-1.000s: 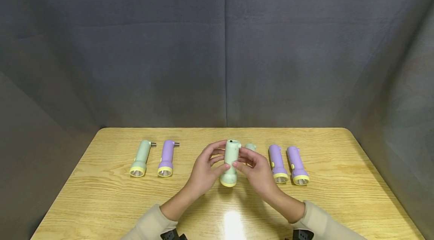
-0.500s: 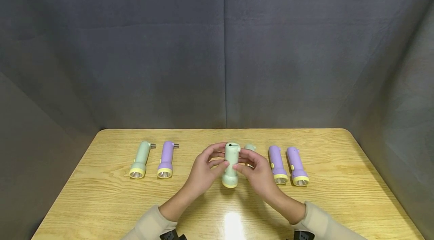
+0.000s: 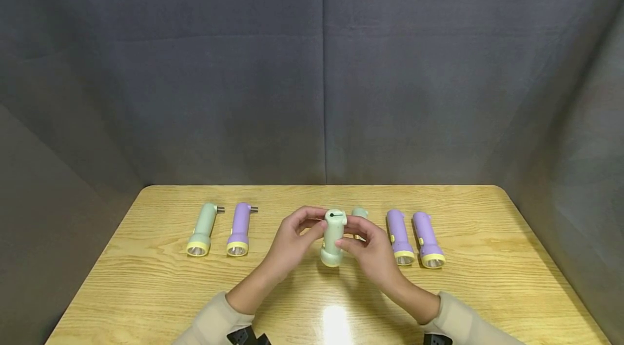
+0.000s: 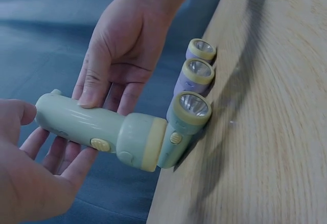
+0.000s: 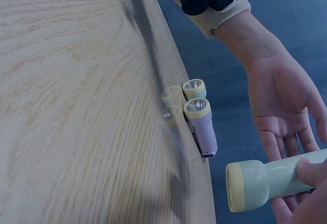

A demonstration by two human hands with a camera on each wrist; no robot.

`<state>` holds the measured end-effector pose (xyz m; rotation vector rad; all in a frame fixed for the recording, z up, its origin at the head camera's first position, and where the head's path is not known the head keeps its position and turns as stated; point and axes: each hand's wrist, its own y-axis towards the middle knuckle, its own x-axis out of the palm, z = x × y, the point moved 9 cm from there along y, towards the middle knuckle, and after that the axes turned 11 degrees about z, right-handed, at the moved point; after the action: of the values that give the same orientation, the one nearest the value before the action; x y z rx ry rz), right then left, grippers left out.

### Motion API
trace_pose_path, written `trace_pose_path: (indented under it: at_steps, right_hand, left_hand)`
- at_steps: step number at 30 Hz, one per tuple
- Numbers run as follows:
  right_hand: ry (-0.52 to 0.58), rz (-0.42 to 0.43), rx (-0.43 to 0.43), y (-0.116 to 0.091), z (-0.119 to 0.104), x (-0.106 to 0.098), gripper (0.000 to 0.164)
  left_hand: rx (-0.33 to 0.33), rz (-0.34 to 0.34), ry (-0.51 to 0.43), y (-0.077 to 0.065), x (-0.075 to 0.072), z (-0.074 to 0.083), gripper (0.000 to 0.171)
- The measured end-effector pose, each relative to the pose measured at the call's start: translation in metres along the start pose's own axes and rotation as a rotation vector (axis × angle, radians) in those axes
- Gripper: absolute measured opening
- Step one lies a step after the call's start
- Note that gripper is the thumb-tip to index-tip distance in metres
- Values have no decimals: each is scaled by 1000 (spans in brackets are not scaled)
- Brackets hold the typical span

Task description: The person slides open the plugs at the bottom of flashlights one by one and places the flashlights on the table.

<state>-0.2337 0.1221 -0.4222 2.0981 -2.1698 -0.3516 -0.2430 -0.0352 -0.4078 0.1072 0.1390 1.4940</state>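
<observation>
A pale green flashlight [image 3: 333, 239] with a yellow lens rim is held above the middle of the table, its lens end pointing down. A black slot shows on its tail end, which faces the head camera. My left hand [image 3: 291, 242] has the thumb up by the tail and the fingers along the barrel's far side. From the other side my right hand [image 3: 372, 250] grips the barrel, thumb pressed on it in the left wrist view. A yellow switch [image 4: 100, 144] on the barrel faces the left wrist camera. Partly hidden behind my right fingers lies another green flashlight [image 3: 359, 212].
Two purple flashlights [image 3: 400, 235] lie to the right on the wooden table [image 3: 146, 291]. At the left lie a green flashlight [image 3: 202, 230] and a purple flashlight [image 3: 239, 229], both with metal prongs sticking out near the tail. A dark grey curtain [image 3: 195, 90] encloses the back and sides.
The held flashlight has tipped, so its tail end now faces the head camera more and shows its whole slot. My left thumb has moved up the barrel towards the tail.
</observation>
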Motion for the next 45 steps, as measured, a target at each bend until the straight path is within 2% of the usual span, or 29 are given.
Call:
trace_pose_path:
  at_steps: [10, 24, 34, 41, 45]
  right_hand:
    - [58, -5, -47, -3, 1, 1, 37]
    - [125, -13, -54, -7, 2, 5, 37]
    - [148, -19, -38, -8, -1, 8, 38]
    - [163, -12, -85, -8, -6, 8, 37]
    - [176, -11, -101, -9, -6, 8, 35]
  left_hand:
    - [-99, -6, -78, 1, 2, -4, 20]
    - [-163, 5, -72, 2, 2, -3, 17]
    - [-177, 23, -54, 2, 0, 0, 13]
    - [-158, 49, -59, -1, 1, 7, 8]
    - [-180, 29, -77, 0, 2, 6, 7]
